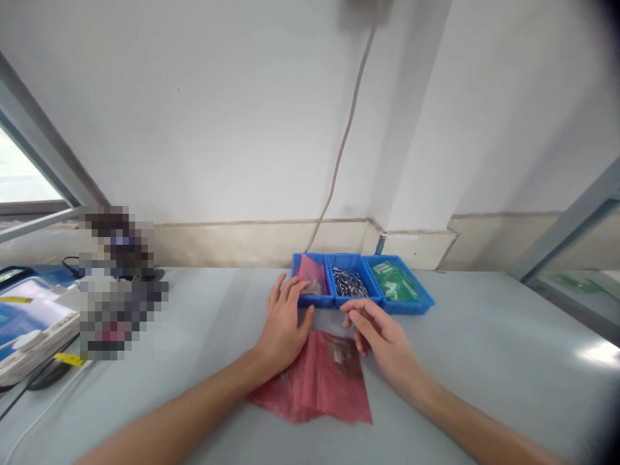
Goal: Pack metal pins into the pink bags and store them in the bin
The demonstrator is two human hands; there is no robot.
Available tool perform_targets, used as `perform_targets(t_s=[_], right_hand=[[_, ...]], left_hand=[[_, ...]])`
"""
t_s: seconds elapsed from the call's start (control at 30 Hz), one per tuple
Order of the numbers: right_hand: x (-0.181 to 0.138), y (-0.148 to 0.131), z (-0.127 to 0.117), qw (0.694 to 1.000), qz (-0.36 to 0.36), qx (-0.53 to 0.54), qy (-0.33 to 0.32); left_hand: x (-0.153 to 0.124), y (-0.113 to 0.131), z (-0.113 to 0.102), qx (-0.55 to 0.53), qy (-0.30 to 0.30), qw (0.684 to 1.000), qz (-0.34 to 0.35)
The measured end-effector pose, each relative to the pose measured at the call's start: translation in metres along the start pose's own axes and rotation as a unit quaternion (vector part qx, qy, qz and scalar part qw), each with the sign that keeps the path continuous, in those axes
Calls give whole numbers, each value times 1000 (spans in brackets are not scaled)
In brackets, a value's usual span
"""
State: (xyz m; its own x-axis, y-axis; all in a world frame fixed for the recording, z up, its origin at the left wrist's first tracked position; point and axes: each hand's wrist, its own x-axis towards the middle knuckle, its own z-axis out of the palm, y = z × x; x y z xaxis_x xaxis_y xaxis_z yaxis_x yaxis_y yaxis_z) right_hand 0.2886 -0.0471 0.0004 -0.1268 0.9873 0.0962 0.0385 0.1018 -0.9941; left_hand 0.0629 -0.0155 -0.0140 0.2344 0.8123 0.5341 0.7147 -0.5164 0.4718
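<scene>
A pink translucent plastic bag (323, 381) lies flat on the grey table in front of me, with some small dark parts showing through near its top. My left hand (283, 323) rests open, fingers stretched out flat, on the bag's upper left corner, its fingertips touching the front wall of the left blue bin (314, 299). My right hand (375, 332) hovers at the bag's upper right corner with fingers loosely curled and nothing visible in them.
Three blue bins stand side by side against the wall: the left holds pink bags, the middle one (352, 283) metal pins, the right one (398, 284) green parts. A white device (33, 329) with cables sits at the far left. A cable (339, 155) hangs down the wall.
</scene>
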Motion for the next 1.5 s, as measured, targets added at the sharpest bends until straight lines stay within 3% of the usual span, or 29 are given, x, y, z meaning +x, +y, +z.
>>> perform_targets(t_s=[0.33,0.6,0.77,0.9,1.13,1.5], right_hand=[[-1,-3,0,1000,-9,-22,6],[-4,3,1,984,-61,-165,6],[-10,2,4,941,-129,-313,-19],[-16,-6,6,906,-136,-398,-56],[-18,-10,6,892,-126,-424,-91],[-14,-7,3,905,-107,-400,-92]], left_hand=[[0,-1,0,19,-15,1000,10],[0,1,-2,26,-16,999,11],[1,3,-3,24,-27,999,4],[2,4,-4,24,-35,999,0],[2,5,-4,21,-33,999,-1],[1,3,-2,29,-29,999,5]])
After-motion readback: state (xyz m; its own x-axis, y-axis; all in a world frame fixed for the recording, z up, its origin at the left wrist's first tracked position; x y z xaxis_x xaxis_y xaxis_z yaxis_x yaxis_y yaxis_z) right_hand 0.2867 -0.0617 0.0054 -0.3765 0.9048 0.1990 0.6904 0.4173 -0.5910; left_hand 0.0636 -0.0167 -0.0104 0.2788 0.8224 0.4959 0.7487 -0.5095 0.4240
